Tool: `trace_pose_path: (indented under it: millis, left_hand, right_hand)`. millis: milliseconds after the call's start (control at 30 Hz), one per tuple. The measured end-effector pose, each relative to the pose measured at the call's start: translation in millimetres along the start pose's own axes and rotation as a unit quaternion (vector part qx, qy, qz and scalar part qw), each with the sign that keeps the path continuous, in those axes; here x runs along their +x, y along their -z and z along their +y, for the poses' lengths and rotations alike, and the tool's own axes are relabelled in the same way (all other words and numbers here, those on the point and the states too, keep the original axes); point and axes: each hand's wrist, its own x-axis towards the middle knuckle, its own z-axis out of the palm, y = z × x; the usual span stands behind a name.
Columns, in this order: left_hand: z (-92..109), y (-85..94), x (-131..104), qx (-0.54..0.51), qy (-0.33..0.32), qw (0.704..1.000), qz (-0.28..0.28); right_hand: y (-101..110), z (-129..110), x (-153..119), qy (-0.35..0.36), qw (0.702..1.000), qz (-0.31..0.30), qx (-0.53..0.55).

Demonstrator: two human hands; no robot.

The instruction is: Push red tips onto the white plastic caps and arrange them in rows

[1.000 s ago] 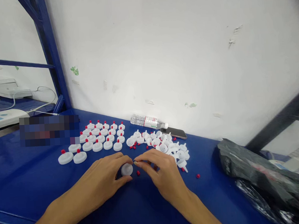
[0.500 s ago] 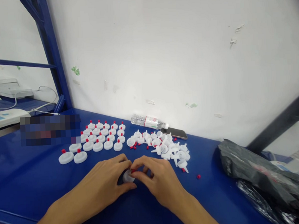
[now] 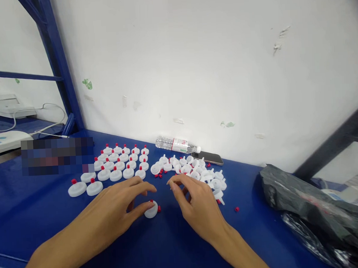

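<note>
A round white lid (image 3: 151, 210) with a red tip stands on the blue table between my hands, and a loose red cap (image 3: 159, 208) lies at its right side. My left hand (image 3: 125, 202) is beside the lid, thumb and fingers apart, the thumb tip over the lid's upper edge. To the right, my right hand (image 3: 194, 197) hovers with its thumb and forefinger curled and a small gap between them, nothing visible in it. Several red-tipped white lids (image 3: 115, 174) stand in rows at the left. A heap of white spouted lids (image 3: 196, 173) lies behind my right hand.
Small red caps (image 3: 237, 209) lie around the heap. By the wall are a plastic bottle (image 3: 178, 144) and a dark phone (image 3: 208, 158). A grey plastic bag (image 3: 309, 207) lies at the right. A white power strip (image 3: 8, 142) sits at the far left.
Both hands have come off the lid and moved apart, my right hand rightward and up. The lid now stands uncovered, with a loose red cap showing beside it.
</note>
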Motion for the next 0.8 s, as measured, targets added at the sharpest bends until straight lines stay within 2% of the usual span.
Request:
trace_pose_path:
  millis: [100, 167, 300, 367, 467, 533, 700, 800]
  left_hand:
    - [5, 2.0, 4, -0.019, -0.021, 1.000, -0.011]
    - [1, 5.4, 6, -0.007, -0.006, 1.000, -0.009]
    - [-22, 23.2, 7, 0.057, 0.051, 0.997, 0.022]
    - [-34, 36.1, 6, 0.099, 0.094, 0.990, 0.036]
    - [-46, 52.3, 5, 0.156, 0.161, 0.974, 0.044]
    - [-50, 57.2, 5, 0.175, 0.179, 0.967, 0.039]
    - [-53, 53.2, 6, 0.181, 0.175, 0.966, 0.053]
    - [-50, 51.7, 4, 0.178, 0.158, 0.969, 0.063]
  right_hand:
    - [-1, 1, 0, 0.001, 0.999, 0.014, -0.035]
    - [0, 2, 0, 0.006, 0.997, 0.039, -0.070]
    - [5, 10, 3, 0.030, 0.980, 0.117, -0.158]
    - [7, 14, 4, 0.046, 0.971, 0.132, -0.194]
    - [8, 19, 6, 0.059, 0.963, 0.118, -0.234]
    - [7, 22, 6, 0.058, 0.959, 0.094, -0.262]
    - [3, 30, 5, 0.038, 0.949, 0.009, -0.311]
    - [3, 36, 5, 0.036, 0.948, -0.011, -0.316]
